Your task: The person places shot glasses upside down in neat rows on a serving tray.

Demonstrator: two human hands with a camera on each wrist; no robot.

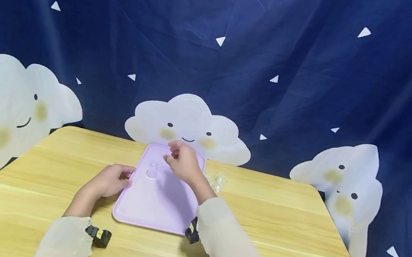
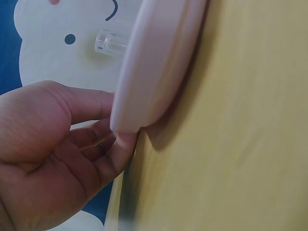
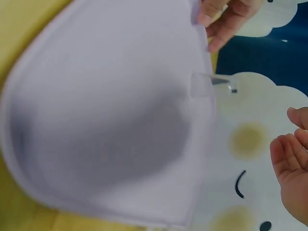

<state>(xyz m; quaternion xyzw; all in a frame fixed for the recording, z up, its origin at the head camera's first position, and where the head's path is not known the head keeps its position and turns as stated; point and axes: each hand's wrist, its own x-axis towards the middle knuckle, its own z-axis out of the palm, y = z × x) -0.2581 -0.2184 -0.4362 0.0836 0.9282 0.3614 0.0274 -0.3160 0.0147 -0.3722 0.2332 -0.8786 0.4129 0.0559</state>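
A light purple tray [image 1: 161, 207] with a raised rim lies on the wooden table. On its left part stands a small clear glass [image 1: 152, 170], see-through and narrow; the left wrist view shows the top of this glass [image 2: 107, 42] past the rim. My left hand [image 1: 112, 180] holds the tray's left edge, with fingers at the rim and some reaching under it in the left wrist view. Above the tray's far right part hovers my right hand [image 1: 183, 161], its fingers loosely bent and nothing in them. It casts a shadow on the tray.
More clear glasses [image 1: 219, 181] stand just right of the tray, partly hidden behind the right forearm. The wooden table [image 1: 275, 229] extends to both sides. Behind it hangs a dark blue curtain [image 1: 185, 53] with clouds and white triangles.
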